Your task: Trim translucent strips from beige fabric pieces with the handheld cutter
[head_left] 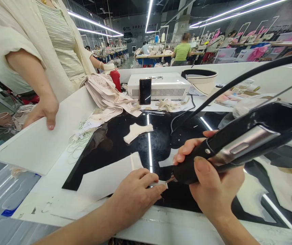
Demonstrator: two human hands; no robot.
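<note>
In my right hand (213, 185) is a black corded handheld power tool (248, 144) with a silver panel on its side. Its narrow metal tip (171, 179) points left, at the end of a small whitish strip (163, 184). My left hand (134, 187) pinches that strip between thumb and fingers, low over the black glossy work surface (179, 206). Just beyond the left hand lies a large white sheet (107, 178) with a thin cream strip (132, 161) across it. Another white piece (168, 159) lies partly behind my right fingers.
A cream cut piece (138, 132) lies farther back. Pale pieces (254, 195) lie right. Behind stand a phone (145, 92), a white vented box (161, 85) and a round bin (199, 81). At left, a co-worker's hand (44, 110) rests on the white side panel (41, 146). A cable (227, 83) arches overhead.
</note>
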